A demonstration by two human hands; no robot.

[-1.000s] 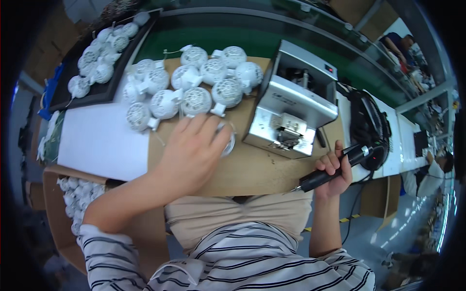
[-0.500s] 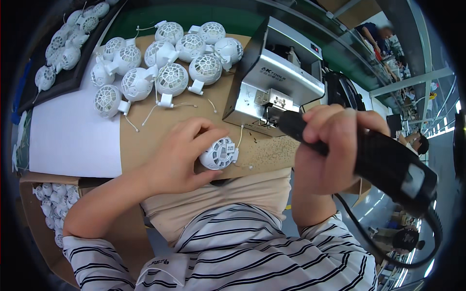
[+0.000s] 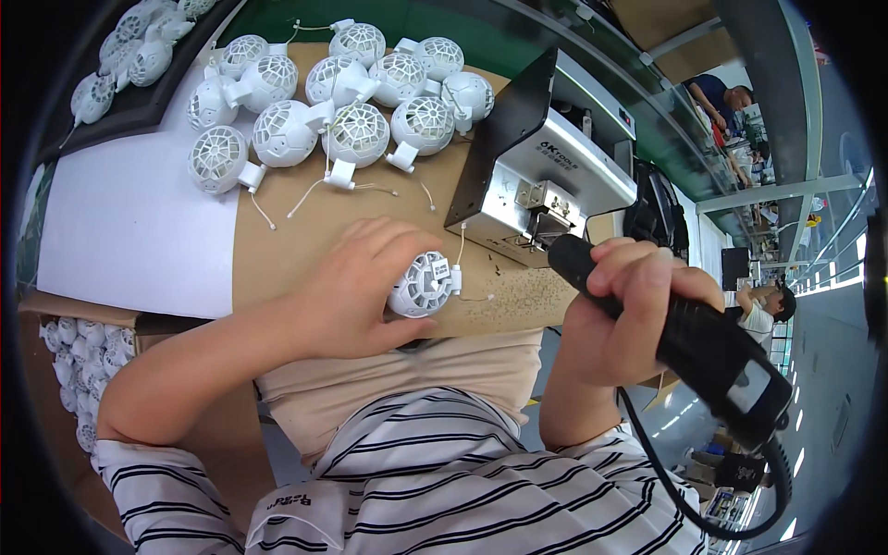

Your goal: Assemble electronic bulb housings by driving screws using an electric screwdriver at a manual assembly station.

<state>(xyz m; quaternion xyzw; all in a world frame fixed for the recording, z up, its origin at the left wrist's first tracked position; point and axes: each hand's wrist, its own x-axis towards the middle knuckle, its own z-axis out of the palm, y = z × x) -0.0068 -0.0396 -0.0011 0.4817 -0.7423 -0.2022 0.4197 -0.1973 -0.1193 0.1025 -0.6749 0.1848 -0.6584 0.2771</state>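
My left hand (image 3: pixel 356 289) rests low over the brown board, its thumb and fingers curled around a white round housing (image 3: pixel 424 294) with a slotted, spoked face turned up. A small white side piece with thin cables sticks out from the housing's right. Raised at the right, my right hand (image 3: pixel 624 314) is wrapped around a black corded electric screwdriver (image 3: pixel 717 363). The screwdriver's nose points left, toward the front of a metal screw feeder (image 3: pixel 555 153), and overlaps it in view. Its bit cannot be made out.
Several similar white housings (image 3: pixel 359 134) with cables lie on the brown board (image 3: pixel 347 211). More sit in a black tray (image 3: pixel 55 139) at far left and a cardboard box (image 3: pixel 185 407) at lower left. Small screws (image 3: pixel 523 291) are scattered before the feeder. People work at the right.
The whole view has shifted a little, with the feeder now farther right and lower. The housing in my left hand is turned slightly, so more of its cable shows. Both hands keep their holds.
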